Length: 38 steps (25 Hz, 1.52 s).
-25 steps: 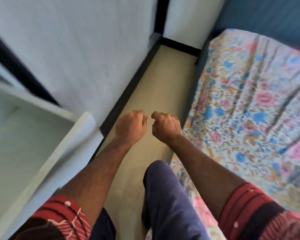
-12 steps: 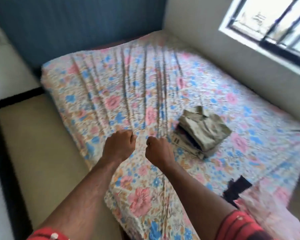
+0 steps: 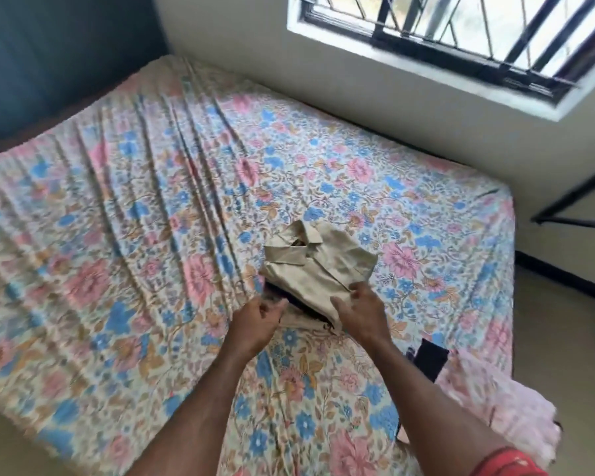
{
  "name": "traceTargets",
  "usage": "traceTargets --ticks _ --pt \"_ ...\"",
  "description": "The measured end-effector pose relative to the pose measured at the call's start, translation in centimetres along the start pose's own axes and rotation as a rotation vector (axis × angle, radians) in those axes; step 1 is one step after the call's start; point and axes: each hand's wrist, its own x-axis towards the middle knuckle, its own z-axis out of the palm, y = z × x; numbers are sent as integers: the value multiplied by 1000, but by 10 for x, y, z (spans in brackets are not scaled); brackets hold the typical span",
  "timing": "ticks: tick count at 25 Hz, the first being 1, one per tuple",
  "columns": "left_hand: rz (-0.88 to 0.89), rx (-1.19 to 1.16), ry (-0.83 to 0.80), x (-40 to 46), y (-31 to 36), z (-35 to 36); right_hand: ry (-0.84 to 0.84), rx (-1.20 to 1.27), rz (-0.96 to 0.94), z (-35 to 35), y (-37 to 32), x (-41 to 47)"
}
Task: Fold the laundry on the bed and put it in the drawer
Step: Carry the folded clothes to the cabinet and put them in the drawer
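Observation:
A small stack of folded clothes lies on the flowered bed sheet. A beige collared shirt is on top, with a dark garment and a lighter one under it. My left hand is at the stack's near left edge, fingers loosely curled and holding nothing. My right hand reaches over the near right corner of the beige shirt with fingers spread, touching it or just above it. The drawer is out of view.
A dark cloth and a pink garment lie at the bed's near right corner. A barred window is in the wall behind the bed. A black metal frame stands at the right. Beige floor borders the bed.
My view swung from the floor and white drawer unit to the bed. Both fists have loosened and moved forward to the folded stack.

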Motion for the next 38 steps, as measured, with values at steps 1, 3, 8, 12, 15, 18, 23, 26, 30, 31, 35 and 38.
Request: traceTargets --ticks 1,3,8,12,15,18,23,26,30,31,35,38 --pt "-43 -49 -25 19 -3 5 -8 94 88 1 12 20" --pt "-117 -142 -29 55 -11 9 -52 233 240 5 33 53" --pt "-181 -284 -55 155 -3 2 -50 418 459 42 77 141" --pt "-231 -289 -148 234 -6 15 -125 479 527 85 115 193" --pt "-261 -303 -213 254 -3 37 -116 492 603 117 142 214" --pt "-336 -327 -240 264 -14 66 -3 428 622 122 146 221" --pt "-332 -317 -150 278 -35 87 -75 588 591 104 132 216" --pt "-374 -361 -182 283 -48 87 -123 693 603 102 121 204" --pt "-350 -450 -268 256 -50 78 -233 865 542 98 122 174" --pt "-334 -501 -321 244 -50 75 -288 948 549 97 123 164" --pt "-353 -643 -430 198 -78 55 -413 1235 612 114 124 108" --pt "-393 -703 -440 160 -108 36 -425 1208 610 143 121 72"
